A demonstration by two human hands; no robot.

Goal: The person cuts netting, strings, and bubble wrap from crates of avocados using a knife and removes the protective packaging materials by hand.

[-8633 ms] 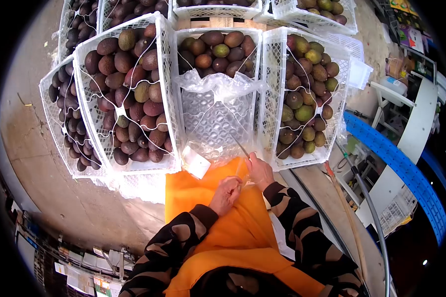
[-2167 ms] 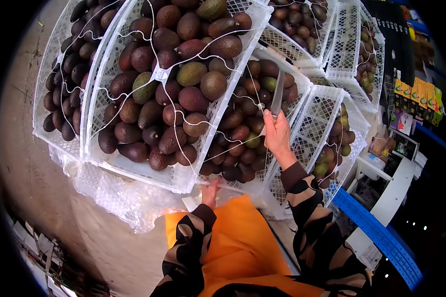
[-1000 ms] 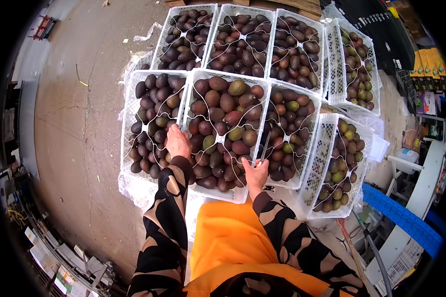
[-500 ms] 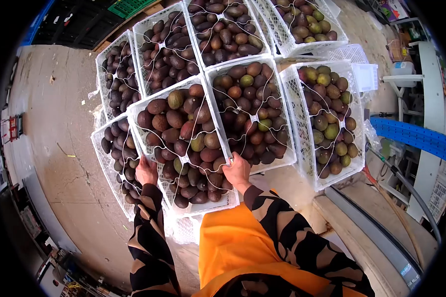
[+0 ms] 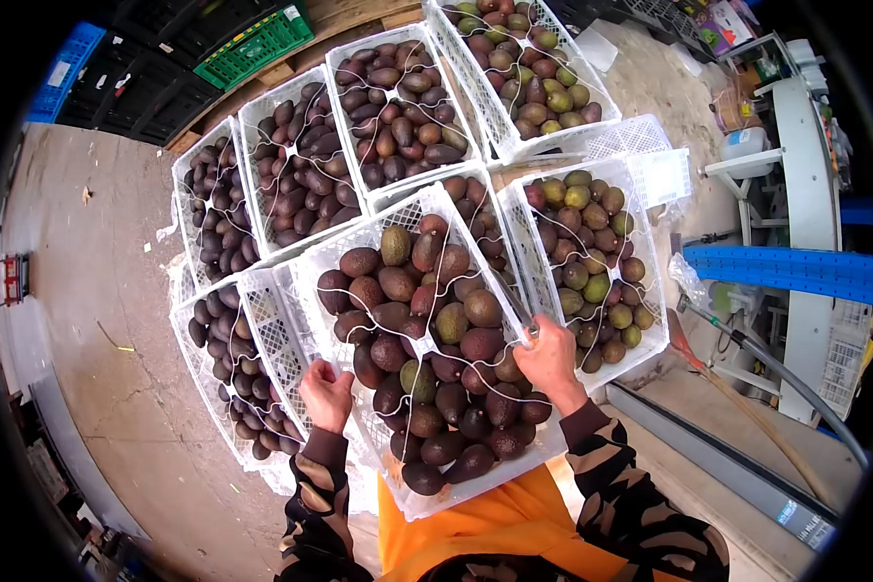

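A white plastic crate (image 5: 514, 473) full of dark avocados (image 5: 394, 283) is held up in front of my body, raised above the neighbouring crates and tilted. White elastic cords (image 5: 423, 345) cross over the fruit. My left hand (image 5: 327, 396) is closed on the crate's left side, its fingers partly hidden by the wall. On the opposite side, my right hand (image 5: 550, 357) grips the rim. The crate's near end is against or just above my orange apron (image 5: 407, 543). Part of another avocado crate shows behind its upper right edge.
Several similar crates surround it, including one at the left (image 5: 238, 373) and one with greener fruit (image 5: 606, 276) at the right. Black and green crates (image 5: 254, 50) stand at the back. A blue beam (image 5: 776, 269) and hoses (image 5: 776, 339) lie along the right.
Both hands have lifted the avocado crate up and toward my body, shifting it to the right in view. The left crate's inner wall now shows beside it.
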